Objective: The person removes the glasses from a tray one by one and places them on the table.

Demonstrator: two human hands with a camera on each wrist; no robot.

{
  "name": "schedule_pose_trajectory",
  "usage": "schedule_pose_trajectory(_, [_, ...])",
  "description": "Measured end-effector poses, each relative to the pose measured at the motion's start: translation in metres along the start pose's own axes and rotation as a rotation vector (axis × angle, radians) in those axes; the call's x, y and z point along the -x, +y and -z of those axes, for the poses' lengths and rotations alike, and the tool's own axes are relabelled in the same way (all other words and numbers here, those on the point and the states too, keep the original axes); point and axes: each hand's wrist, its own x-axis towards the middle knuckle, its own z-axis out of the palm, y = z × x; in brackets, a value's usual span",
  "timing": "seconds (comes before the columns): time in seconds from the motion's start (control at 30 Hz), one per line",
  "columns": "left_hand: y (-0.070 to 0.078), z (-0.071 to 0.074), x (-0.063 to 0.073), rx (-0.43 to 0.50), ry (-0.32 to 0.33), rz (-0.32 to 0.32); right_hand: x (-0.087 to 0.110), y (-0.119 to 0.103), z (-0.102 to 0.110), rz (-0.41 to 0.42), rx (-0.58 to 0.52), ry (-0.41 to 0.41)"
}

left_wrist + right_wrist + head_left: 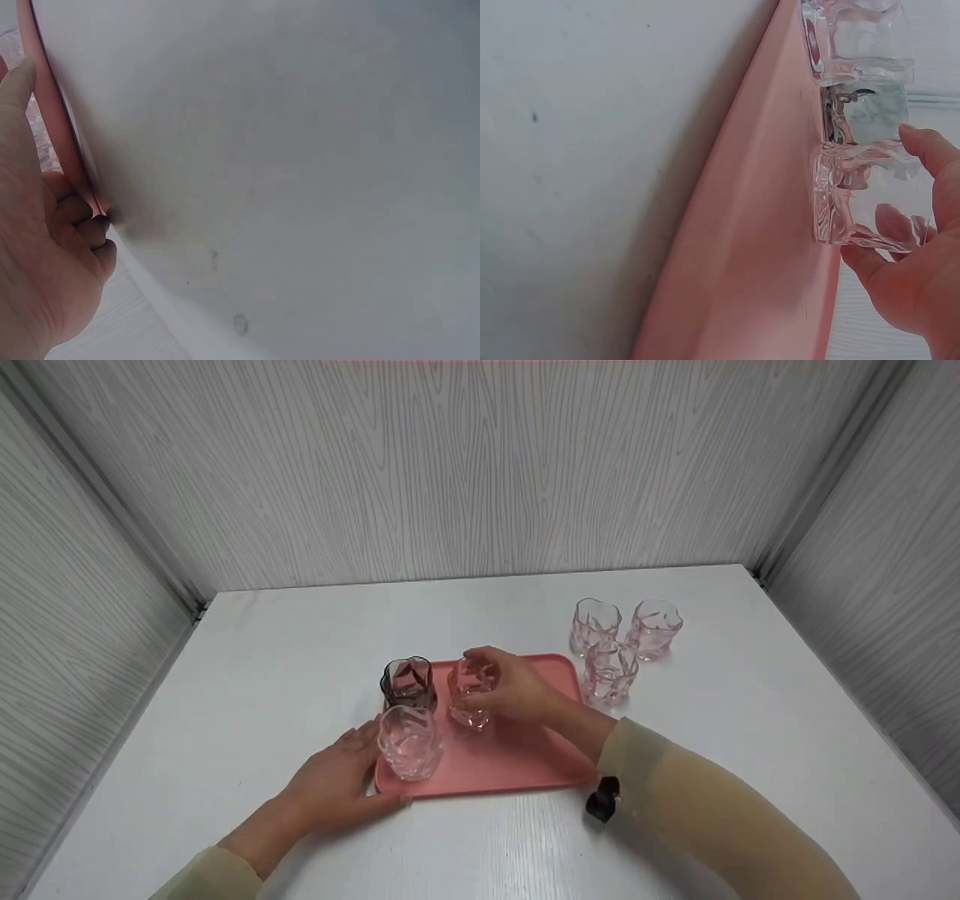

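Observation:
My right hand (517, 690) grips a see-through glass tumbler (874, 199) with a wavy wall, thumb on one side and fingers on the other. That tumbler is upright over the pink tray (517, 761), its base at or very near the surface. Left of it on the tray are a smoky grey tumbler (409, 682) at the back and a clear tumbler (410, 742) in front. My left hand (334, 780) holds the tray's front left corner, thumb along the front rim and fingers at the left side; the left wrist view shows those fingers bent.
Three pale pink tumblers stand right of the tray: one nearest the tray (611, 671), one behind it (595, 626) and one at the far right (654, 630). The white table (300, 652) is bounded by a wood-grain back panel (480, 472) and side panels.

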Motion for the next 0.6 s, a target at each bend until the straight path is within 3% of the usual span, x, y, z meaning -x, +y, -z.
schedule_pose_trajectory(0.27, [0.001, 0.000, -0.001, 0.002, -0.007, 0.009, 0.008, -0.021, 0.014, 0.019, -0.020, 0.031])
schedule_pose_trajectory(0.6, [0.001, 0.000, -0.002, 0.007, -0.026, 0.012, 0.027, -0.047, 0.056, 0.063, 0.019, 0.054])
